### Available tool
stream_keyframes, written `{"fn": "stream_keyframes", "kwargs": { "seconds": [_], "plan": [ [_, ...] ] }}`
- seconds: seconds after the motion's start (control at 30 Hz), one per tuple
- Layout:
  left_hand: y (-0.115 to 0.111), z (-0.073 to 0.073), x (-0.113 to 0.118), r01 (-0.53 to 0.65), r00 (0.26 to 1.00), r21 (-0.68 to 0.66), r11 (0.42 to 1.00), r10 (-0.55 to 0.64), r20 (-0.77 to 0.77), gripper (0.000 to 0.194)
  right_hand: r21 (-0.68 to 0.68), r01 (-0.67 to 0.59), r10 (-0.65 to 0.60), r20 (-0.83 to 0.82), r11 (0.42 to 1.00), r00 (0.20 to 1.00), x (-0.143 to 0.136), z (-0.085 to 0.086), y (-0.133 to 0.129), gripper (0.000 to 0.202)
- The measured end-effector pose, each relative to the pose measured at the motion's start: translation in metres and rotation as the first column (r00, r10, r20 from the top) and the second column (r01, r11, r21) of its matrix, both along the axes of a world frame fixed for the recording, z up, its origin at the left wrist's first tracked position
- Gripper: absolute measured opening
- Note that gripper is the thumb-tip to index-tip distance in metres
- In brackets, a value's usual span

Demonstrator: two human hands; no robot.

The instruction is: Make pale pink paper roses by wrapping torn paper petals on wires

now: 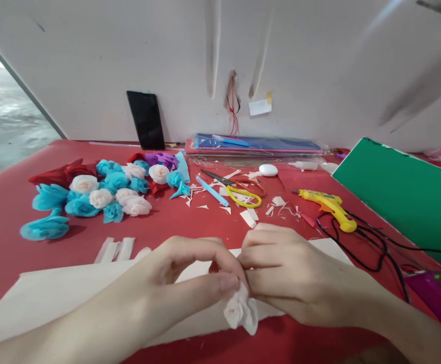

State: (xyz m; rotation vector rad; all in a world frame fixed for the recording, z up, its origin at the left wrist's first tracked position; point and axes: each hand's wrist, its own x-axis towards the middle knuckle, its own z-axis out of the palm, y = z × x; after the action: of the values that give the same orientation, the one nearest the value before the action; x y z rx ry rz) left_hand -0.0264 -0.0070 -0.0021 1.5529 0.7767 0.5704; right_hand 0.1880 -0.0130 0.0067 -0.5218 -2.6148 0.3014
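Observation:
Between my two hands is a small pale pink paper rose [238,309], its rolled petals facing toward me. My left hand [190,275] pinches its base between thumb and forefinger. Fingers curled, my right hand [287,270] presses against the same base from the other side; its fingertips are partly hidden. Under both hands lies a wide sheet of pale crepe paper [69,288]. A few cut strips of the same paper [116,249] rest at its far edge, left of my hands.
Finished blue, white, red and purple paper flowers [110,187] are heaped at the left. Scissors [239,192], a light blue pen [212,191] and paper scraps lie ahead. A yellow glue gun [328,205] with black cable sits right, near a green board [406,197]. A phone [146,120] leans on the wall.

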Motion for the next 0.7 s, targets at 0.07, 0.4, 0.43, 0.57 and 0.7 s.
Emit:
{"fn": "stream_keyframes", "kwargs": {
  "seconds": [0.07, 0.4, 0.43, 0.57, 0.7],
  "plan": [
    [-0.001, 0.000, 0.001, 0.023, 1.000, 0.011, 1.000, -0.023, 0.006, 0.018, -0.051, -0.005, 0.004, -0.014, 0.999, 1.000, -0.001, 0.000, -0.001, 0.030],
    [0.006, 0.009, -0.008, 0.046, 0.998, 0.364, 0.930, -0.031, -0.049, 0.015, -0.385, -0.046, 0.018, -0.077, 0.922, 0.997, -0.001, 0.004, -0.002, 0.022],
    [0.007, 0.010, -0.010, 0.056, 0.998, 0.408, 0.911, -0.036, -0.058, 0.015, -0.428, -0.062, 0.028, -0.085, 0.902, 0.996, 0.000, 0.004, -0.001, 0.021],
    [0.010, 0.013, -0.013, 0.105, 0.994, 0.491, 0.865, -0.078, -0.074, 0.008, -0.537, -0.052, 0.009, -0.082, 0.842, 0.997, 0.001, 0.005, -0.001, 0.021],
    [0.011, 0.012, -0.011, 0.142, 0.990, 0.492, 0.859, -0.115, -0.085, 0.007, -0.612, -0.043, 0.000, -0.070, 0.790, 0.998, 0.001, 0.005, -0.001, 0.019]
  ]
}}
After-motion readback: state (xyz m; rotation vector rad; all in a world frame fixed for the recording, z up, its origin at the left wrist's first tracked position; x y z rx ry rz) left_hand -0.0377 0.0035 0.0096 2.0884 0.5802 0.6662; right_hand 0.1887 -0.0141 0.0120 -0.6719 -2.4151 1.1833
